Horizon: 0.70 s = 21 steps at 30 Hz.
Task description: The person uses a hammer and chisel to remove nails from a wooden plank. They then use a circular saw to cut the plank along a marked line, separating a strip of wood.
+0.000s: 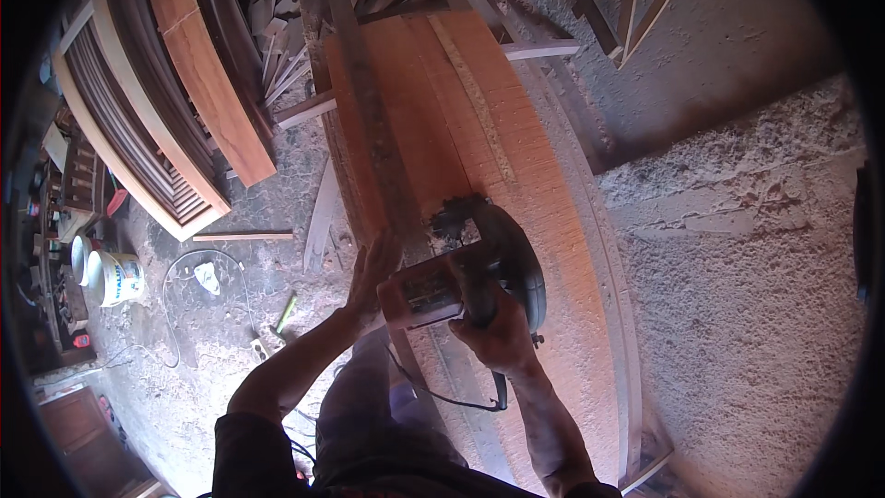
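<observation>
My right hand (498,332) is wrapped around the rear handle of a circular saw (524,263). The toothed blade (452,214) shows at the saw's far side, over a wide reddish wooden panel (530,157). My left hand (374,269) lies with its fingers stretched out along a dark wooden strip (364,97), just left of the saw's motor housing. The strip runs lengthwise on the panel near its left edge. A black cord (452,398) trails from the saw's handle toward my body. The blade's lower edge is hidden, so its depth in the wood cannot be seen.
Slatted wooden frames (138,129) and a long reddish board (205,69) lie at the far left. Offcuts (277,0) pile up beyond the panel. White buckets (117,278) and a loose cable (168,314) are on the left floor. Sawdust (737,314) covers the right side.
</observation>
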Each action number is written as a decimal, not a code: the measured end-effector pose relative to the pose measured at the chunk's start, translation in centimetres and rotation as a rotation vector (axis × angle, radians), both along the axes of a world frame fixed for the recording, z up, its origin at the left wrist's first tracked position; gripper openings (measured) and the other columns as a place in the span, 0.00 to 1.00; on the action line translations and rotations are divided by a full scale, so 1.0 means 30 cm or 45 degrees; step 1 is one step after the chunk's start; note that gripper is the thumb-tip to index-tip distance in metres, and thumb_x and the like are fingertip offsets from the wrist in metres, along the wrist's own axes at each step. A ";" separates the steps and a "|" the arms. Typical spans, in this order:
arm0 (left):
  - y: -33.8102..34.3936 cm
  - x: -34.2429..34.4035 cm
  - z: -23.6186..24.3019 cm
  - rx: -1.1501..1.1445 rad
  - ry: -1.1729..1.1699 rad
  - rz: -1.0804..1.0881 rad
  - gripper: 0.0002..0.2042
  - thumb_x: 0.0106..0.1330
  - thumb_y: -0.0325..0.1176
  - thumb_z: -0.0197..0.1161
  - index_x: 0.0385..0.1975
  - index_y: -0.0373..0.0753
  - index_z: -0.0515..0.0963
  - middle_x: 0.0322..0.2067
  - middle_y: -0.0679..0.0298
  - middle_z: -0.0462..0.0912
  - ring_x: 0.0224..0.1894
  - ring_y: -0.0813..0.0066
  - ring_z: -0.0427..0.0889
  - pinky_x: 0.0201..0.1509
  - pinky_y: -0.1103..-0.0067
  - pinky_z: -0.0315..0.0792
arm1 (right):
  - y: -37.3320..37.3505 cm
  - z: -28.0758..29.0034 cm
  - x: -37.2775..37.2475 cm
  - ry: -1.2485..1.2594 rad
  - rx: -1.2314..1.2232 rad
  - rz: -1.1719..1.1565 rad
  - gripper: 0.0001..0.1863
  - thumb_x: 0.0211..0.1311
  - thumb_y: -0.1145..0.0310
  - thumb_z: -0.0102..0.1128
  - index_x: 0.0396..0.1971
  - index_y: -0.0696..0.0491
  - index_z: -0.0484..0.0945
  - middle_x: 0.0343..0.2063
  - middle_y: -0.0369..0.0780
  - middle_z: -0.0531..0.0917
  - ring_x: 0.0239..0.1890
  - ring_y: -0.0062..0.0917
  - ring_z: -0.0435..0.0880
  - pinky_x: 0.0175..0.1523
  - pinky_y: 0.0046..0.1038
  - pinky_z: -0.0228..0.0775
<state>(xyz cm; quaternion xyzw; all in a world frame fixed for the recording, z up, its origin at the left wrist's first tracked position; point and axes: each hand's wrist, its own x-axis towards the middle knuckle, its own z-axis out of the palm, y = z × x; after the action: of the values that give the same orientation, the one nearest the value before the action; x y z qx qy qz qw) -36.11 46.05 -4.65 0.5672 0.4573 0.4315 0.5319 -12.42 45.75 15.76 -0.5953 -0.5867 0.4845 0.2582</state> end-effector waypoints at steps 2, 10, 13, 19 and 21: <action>-0.001 -0.012 0.031 0.268 0.738 -0.111 0.33 0.72 0.47 0.58 0.77 0.45 0.62 0.81 0.49 0.43 0.83 0.50 0.37 0.80 0.47 0.39 | 0.019 -0.006 -0.010 -0.012 -0.035 -0.025 0.19 0.49 0.75 0.76 0.41 0.58 0.78 0.24 0.35 0.80 0.29 0.18 0.78 0.36 0.29 0.73; 0.024 0.010 0.180 0.111 1.206 -0.210 0.42 0.60 0.55 0.69 0.75 0.46 0.64 0.79 0.49 0.49 0.82 0.50 0.42 0.80 0.46 0.40 | 0.096 0.001 -0.034 -0.082 -0.094 0.078 0.32 0.51 0.66 0.75 0.57 0.60 0.76 0.35 0.54 0.88 0.43 0.45 0.91 0.49 0.40 0.81; 0.031 0.016 0.182 0.106 1.181 -0.220 0.43 0.61 0.56 0.68 0.75 0.44 0.62 0.79 0.50 0.50 0.82 0.50 0.44 0.80 0.47 0.40 | 0.121 -0.005 -0.049 -0.119 -0.090 0.080 0.33 0.51 0.66 0.75 0.57 0.61 0.76 0.37 0.55 0.88 0.44 0.45 0.91 0.51 0.41 0.81; 0.002 0.009 0.126 0.121 1.047 -0.236 0.46 0.63 0.57 0.66 0.77 0.39 0.57 0.77 0.50 0.53 0.80 0.52 0.48 0.79 0.48 0.42 | 0.162 -0.007 -0.066 -0.080 -0.086 0.079 0.32 0.51 0.65 0.76 0.56 0.60 0.76 0.38 0.55 0.88 0.45 0.46 0.90 0.51 0.42 0.81; 0.005 -0.011 0.128 0.017 0.639 -0.213 0.47 0.64 0.57 0.65 0.77 0.38 0.56 0.77 0.51 0.54 0.80 0.52 0.49 0.79 0.48 0.43 | 0.166 -0.003 -0.076 -0.054 -0.042 0.055 0.27 0.50 0.68 0.76 0.51 0.59 0.77 0.34 0.48 0.86 0.40 0.37 0.87 0.46 0.38 0.79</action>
<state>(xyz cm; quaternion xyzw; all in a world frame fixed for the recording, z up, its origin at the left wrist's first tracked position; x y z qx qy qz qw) -36.42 46.21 -0.81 0.6959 0.5236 0.2347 0.4319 -14.69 50.75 15.66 -0.5969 -0.5968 0.4867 0.2253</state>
